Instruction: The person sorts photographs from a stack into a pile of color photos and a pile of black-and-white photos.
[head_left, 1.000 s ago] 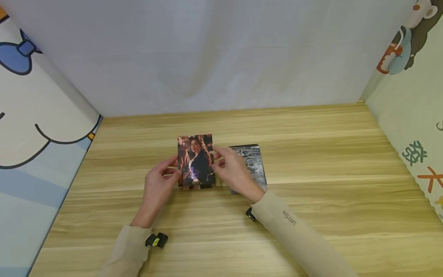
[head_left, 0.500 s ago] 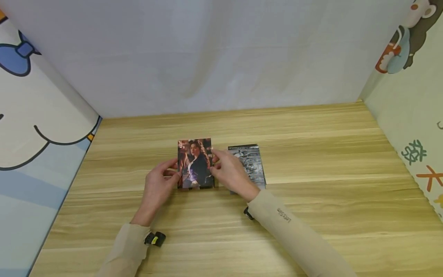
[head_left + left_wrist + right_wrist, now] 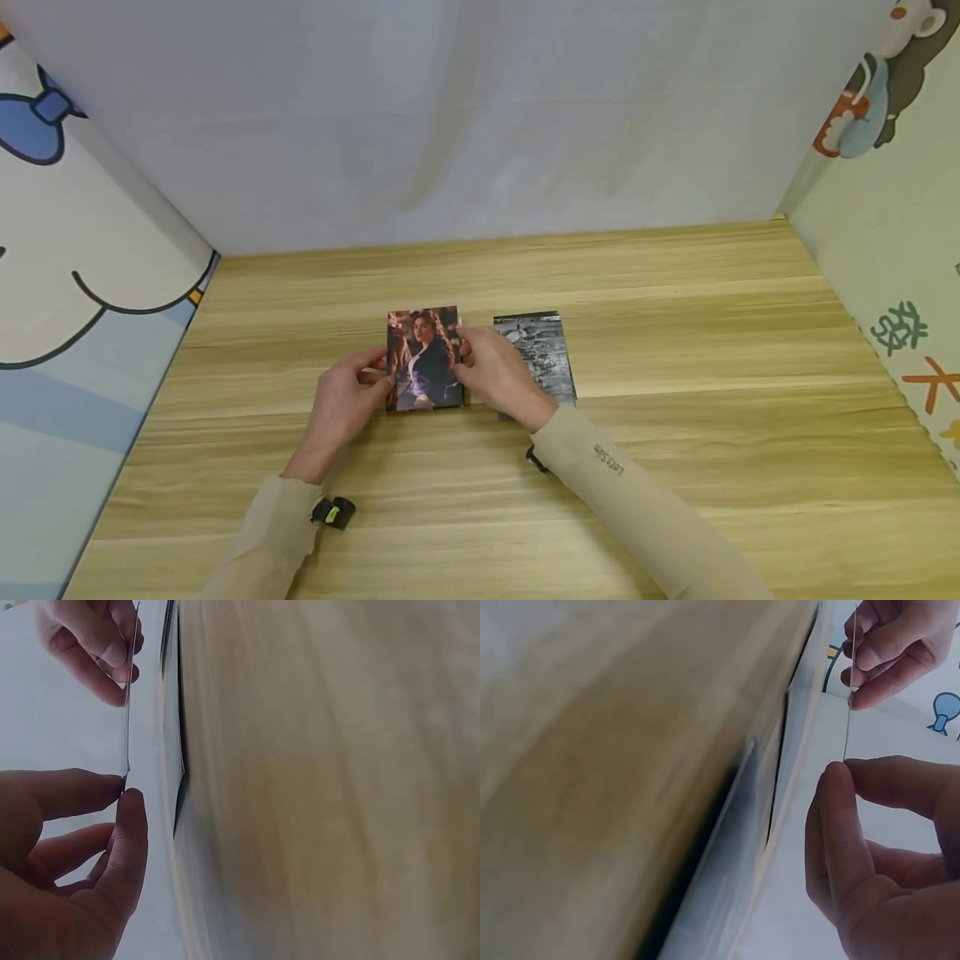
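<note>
A colour photo (image 3: 422,367) of a long-haired person in a dark jacket is held up between both hands. My left hand (image 3: 347,400) pinches its left edge between thumb and fingers, and my right hand (image 3: 501,375) pinches the right edge. In the left wrist view the photo (image 3: 127,712) appears edge-on, a thin line raised above another print (image 3: 174,727) lying on the table. Beside them lies a stack of prints with a grey photo (image 3: 553,358) on top, partly covered by my right hand and wrist.
The wood-grain table (image 3: 675,350) runs back to a pale cloth wall (image 3: 510,125). Cartoon-printed panels stand along the left (image 3: 90,225) and right sides. A black wrist strap (image 3: 335,512) with a yellow mark sits at the left cuff.
Both hands have brought the colour photo slightly down toward the table, and its top edge now sits nearer the front. The grey stack has stayed put.
</note>
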`<state>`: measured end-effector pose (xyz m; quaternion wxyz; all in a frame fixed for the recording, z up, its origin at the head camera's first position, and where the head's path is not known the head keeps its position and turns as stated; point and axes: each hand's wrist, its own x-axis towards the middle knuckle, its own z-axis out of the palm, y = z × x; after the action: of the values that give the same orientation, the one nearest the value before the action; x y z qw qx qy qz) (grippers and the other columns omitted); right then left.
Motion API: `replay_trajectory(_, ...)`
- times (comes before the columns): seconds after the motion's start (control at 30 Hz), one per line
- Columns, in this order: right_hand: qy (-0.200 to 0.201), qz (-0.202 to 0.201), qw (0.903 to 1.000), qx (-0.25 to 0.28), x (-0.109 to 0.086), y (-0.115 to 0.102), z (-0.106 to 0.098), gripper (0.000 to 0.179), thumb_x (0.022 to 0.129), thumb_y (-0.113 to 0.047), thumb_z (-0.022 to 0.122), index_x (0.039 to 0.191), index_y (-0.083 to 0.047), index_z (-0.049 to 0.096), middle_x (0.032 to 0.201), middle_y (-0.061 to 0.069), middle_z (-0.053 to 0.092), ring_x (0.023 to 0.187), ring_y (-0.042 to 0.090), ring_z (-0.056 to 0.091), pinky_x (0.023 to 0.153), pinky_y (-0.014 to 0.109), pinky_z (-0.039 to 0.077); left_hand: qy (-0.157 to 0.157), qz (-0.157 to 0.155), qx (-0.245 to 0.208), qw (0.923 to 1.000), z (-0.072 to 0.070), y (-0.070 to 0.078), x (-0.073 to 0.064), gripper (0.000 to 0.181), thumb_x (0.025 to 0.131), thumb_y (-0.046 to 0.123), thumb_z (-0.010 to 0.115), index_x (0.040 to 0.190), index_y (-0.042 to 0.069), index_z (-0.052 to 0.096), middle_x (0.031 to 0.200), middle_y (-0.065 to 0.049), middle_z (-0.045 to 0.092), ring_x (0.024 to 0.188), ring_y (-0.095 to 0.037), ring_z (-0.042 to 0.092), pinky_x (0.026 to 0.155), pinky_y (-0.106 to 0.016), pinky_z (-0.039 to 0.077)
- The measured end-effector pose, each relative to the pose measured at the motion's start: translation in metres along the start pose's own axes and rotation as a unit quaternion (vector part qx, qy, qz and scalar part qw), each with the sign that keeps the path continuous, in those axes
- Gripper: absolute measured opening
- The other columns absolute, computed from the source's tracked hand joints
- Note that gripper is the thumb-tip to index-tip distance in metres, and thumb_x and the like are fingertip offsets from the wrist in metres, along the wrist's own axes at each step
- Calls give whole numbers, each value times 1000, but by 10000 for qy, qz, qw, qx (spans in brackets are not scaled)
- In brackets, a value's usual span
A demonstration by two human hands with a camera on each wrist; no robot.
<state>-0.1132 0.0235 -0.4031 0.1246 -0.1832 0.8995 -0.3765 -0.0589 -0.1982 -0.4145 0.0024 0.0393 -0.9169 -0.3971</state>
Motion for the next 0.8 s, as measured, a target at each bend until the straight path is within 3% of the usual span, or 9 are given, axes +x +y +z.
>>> replay_trajectory(0.3,-227,157,9994,-226,5,2,2,64,92,-6,76,150,0,51,102,4,64,80,17,55,64,26,49,-221,-4,121,9997,1,-4,5,47,93,1,69,138,-9,60,115,-23,71,99,-35,73,86,-47,60)
replay_trajectory(0.8,-462,338,9982,-187,8,2,2,67,91,-4,76,152,1,48,96,4,63,68,13,54,56,24,48,-474,-81,156,9987,1,-8,11,48,92,1,68,138,-10,59,113,-22,71,98,-33,73,86,-46,60)
